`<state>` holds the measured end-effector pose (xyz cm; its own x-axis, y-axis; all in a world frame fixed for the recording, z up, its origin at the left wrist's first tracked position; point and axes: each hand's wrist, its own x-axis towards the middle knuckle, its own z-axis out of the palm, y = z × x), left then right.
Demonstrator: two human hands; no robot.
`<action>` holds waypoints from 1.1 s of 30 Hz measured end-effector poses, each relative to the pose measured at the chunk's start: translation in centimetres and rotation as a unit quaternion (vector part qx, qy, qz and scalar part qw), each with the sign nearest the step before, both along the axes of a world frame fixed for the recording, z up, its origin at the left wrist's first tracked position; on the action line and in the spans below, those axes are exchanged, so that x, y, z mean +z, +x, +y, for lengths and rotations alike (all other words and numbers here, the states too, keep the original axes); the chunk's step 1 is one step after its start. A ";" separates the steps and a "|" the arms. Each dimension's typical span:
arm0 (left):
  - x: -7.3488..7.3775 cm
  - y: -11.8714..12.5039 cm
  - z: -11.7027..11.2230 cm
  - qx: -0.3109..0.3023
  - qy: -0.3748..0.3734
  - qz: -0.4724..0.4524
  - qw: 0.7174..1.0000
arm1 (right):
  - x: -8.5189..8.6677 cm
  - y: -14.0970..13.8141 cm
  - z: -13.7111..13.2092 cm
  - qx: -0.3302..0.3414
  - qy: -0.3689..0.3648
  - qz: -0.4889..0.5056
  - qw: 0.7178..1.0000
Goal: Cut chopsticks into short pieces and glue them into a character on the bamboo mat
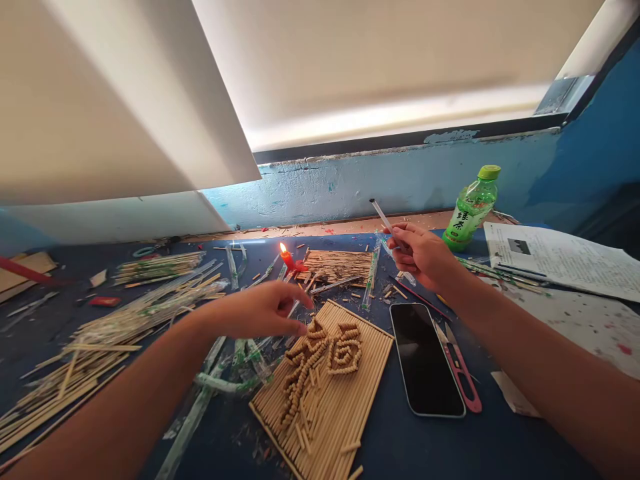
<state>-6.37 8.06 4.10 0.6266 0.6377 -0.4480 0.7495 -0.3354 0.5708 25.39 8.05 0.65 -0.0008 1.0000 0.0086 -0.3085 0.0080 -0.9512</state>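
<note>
My left hand hovers over the upper left of a mat of wooden sticks, its thumb and index finger apart, with nothing visible between them. On the mat stands a raised pattern of short stick pieces, and loose cut pieces lie beside it. Off to the right, my right hand is closed around a thin translucent glue stick with a dark tip, tilted up to the left. A lit red candle stands beyond my left hand, in front of a smaller stick panel.
A phone and pink-handled thread snips lie right of the mat. Behind them are a green bottle and an open book. Stick bundles and plastic wrappers cover the left side. A wall bounds the back.
</note>
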 end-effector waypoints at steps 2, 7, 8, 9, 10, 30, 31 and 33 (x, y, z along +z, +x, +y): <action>-0.9 0.3 -0.8 0.003 -0.025 0.047 0.999 | 0.0 -0.1 -0.1 0.000 -0.002 -0.001 1.000; -1.9 0.2 -1.2 0.016 -0.038 0.050 0.998 | 0.0 -0.4 -0.2 -0.003 -0.005 -0.002 1.000; -2.1 0.1 -1.1 0.020 -0.041 0.046 0.998 | 0.0 -0.4 -0.2 -0.004 -0.005 -0.002 1.000; -2.3 -0.1 -0.9 0.023 -0.045 0.040 0.998 | 0.0 -0.4 -0.2 -0.003 -0.006 -0.002 1.000; -2.5 -0.2 -0.8 0.026 -0.051 0.033 0.998 | -0.1 -0.4 -0.2 -0.002 -0.006 -0.002 1.000; 3.2 -3.0 1.3 0.242 -0.127 -0.689 0.672 | -0.4 -0.1 0.0 0.009 -0.007 -0.004 1.000; 3.7 -3.3 1.3 0.254 -0.118 -0.711 0.645 | -0.4 -0.1 0.0 0.009 -0.007 -0.004 1.000; 4.2 -3.9 1.3 0.285 -0.106 -0.730 0.612 | -0.4 -0.1 0.0 0.009 -0.005 -0.005 1.000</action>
<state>-10.27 9.37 8.33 0.1606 0.9634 0.2145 -0.6511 -0.0600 0.7566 25.31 8.08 0.22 -0.0189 0.9998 -0.0021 -0.2989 -0.0076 -0.9543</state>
